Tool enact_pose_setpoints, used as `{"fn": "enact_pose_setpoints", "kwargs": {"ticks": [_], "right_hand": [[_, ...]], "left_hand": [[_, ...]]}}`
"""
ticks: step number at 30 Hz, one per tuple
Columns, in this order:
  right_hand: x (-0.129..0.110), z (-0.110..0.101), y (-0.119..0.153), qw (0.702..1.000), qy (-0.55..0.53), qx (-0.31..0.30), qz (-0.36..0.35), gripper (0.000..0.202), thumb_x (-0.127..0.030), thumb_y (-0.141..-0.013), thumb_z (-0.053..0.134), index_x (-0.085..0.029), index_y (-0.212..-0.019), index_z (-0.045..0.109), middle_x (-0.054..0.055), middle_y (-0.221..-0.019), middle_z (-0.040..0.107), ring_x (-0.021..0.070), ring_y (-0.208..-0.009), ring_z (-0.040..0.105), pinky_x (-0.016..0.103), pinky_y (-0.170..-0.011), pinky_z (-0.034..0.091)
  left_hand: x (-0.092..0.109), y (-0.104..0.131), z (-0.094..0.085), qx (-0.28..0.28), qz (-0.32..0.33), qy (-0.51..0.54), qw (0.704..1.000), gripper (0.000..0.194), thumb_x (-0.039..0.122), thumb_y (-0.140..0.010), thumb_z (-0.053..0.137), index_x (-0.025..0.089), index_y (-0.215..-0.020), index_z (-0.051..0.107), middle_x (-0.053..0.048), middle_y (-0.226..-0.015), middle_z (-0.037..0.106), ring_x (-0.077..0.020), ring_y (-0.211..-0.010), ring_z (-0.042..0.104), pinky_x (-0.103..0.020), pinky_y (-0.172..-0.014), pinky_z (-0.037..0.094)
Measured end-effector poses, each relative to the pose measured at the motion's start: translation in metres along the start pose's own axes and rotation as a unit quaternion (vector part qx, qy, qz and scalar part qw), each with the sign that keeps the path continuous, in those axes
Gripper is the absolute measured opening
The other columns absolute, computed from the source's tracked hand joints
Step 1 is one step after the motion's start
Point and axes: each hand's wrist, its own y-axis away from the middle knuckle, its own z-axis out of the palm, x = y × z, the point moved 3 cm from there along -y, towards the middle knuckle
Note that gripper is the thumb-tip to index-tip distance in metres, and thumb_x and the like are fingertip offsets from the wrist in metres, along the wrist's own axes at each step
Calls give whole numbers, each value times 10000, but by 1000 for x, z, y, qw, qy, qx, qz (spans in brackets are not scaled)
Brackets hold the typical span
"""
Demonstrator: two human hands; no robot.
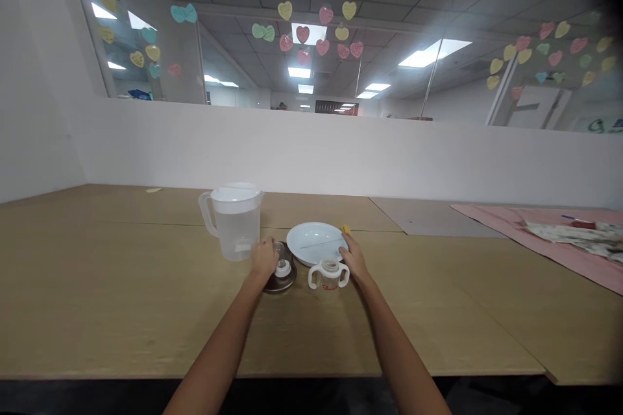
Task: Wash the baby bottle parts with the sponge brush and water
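Left hand (264, 258) hides part of a dark round metal tray (283, 286); right hand (355, 257) touches a white round plate (311, 235); I cannot tell either grip.

The left hand (264, 259) is at a dark tray (278, 287) left of the white plate (311, 233), the right hand (354, 255) at the plate's right edge; a two-handled bottle (329, 277) stands before it, a pitcher (237, 228) farther left.

Wooden table (146, 298) | clear pitcher (237, 227) | dark tray (278, 286) | white plate (305, 235) | two-handled cup (329, 277) | pink cloth (509, 224), far right
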Motion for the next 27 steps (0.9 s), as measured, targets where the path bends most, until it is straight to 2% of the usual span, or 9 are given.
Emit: {"fn": "enact_pose_setpoints", "kwargs": {"ticks": [4,7,10,13,17,20,23,25,27], "right_hand": [[-8,-3,2,999,-19,31,-11,503,-278,-628,529,-167,-1117,573,84,-1221,517,246,-1136,442,394,-992,281],[-15,-9,5,997,-31,73,-18,436,-362,-692,504,-143,-1055,607,104,-1135,578,241,-1076,493,386,-952,326],[-17,-19,7,992,-24,117,31,416,-420,-747,436,-138,-973,643,118,-1010,637,245,-937,571,388,-853,403],[-14,-26,7,983,-45,156,81,378,-432,-727,468,-152,-882,669,107,-921,667,236,-821,606,375,-786,437],[-4,-27,4,961,-170,188,112,322,-414,-626,597,-142,-785,661,85,-824,680,214,-787,617,352,-781,457],[0,-26,3,926,-277,210,147,334,-356,-601,633,-143,-858,611,32,-721,668,166,-698,629,321,-726,500],[-1,-28,4,858,-412,244,185,344,-257,-617,644,-184,-936,538,-33,-670,648,112,-654,631,271,-700,529],[-2,-32,4,815,-483,246,205,255,-205,-636,644,-193,-865,534,-39,-684,644,90,-673,631,238,-721,532],[-3,-35,4,788,-531,224,215,147,-187,-666,634,-192,-779,540,-29,-719,644,78,-715,629,209,-751,525]], "left_hand": [[-6,-2,4,-24,-14,3,1000,313,155,-807,349,139,-1066,524,-131,-960,641,-228,-907,598,-290,-712,431],[-7,-2,4,-40,-18,-2,999,305,129,-791,358,132,-1031,547,-142,-967,639,-231,-915,596,-284,-708,430],[-7,-1,4,-50,-16,-11,999,305,99,-766,387,122,-1022,550,-157,-957,636,-240,-891,601,-287,-682,430],[-7,0,3,-54,-6,-14,998,315,84,-728,456,142,-1026,539,-132,-932,642,-219,-867,605,-257,-657,424],[-3,3,-6,-38,-5,-14,999,276,101,-722,481,153,-983,550,-111,-899,643,-200,-830,605,-236,-632,414],[3,5,-20,7,-11,-14,1000,236,145,-756,447,141,-956,573,-127,-914,629,-207,-826,599,-251,-644,414],[10,7,-36,104,3,15,994,223,173,-781,404,137,-863,608,-120,-860,617,-200,-754,594,-268,-637,420],[18,7,-45,167,46,77,982,230,161,-778,396,147,-839,618,-99,-837,609,-189,-741,583,-274,-655,430],[28,7,-51,205,112,166,958,226,157,-773,409,160,-848,622,-77,-852,604,-177,-771,575,-273,-699,441]]}}
